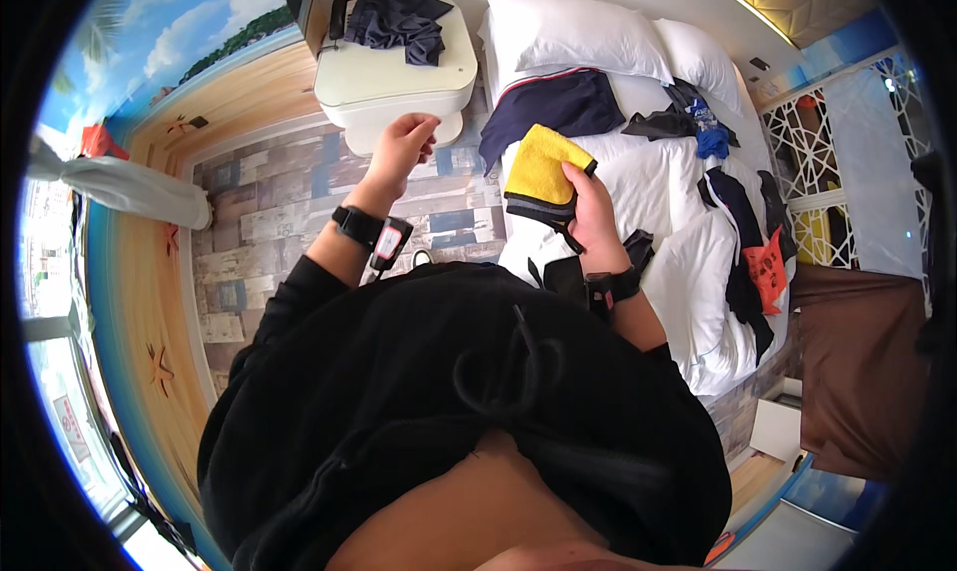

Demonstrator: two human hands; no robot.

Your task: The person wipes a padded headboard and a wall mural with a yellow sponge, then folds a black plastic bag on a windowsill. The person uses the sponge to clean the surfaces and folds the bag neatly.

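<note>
My right hand (595, 220) grips a folded yellow cloth (548, 167) with dark grey edging, thumb on top and the fingers hidden beneath it. The cloth is held above the near left side of the bed (652, 186). Over the floor, just in front of a white bedside table (395, 85), my left hand (407, 149) has its fingers curled in, and nothing shows in it. Both wrists wear black straps with small devices. On the bed beyond the cloth lies a dark navy garment (557, 107) with a red-and-white edge.
Crumpled dark clothing (396, 25) and a black telephone handset (339, 19) rest on the bedside table. White pillows (579, 36), more dark clothes (736, 227) and an orange bag (764, 270) lie on the bed. Right of it hangs a brown cloth (860, 369). A curtain (142, 193) hangs left.
</note>
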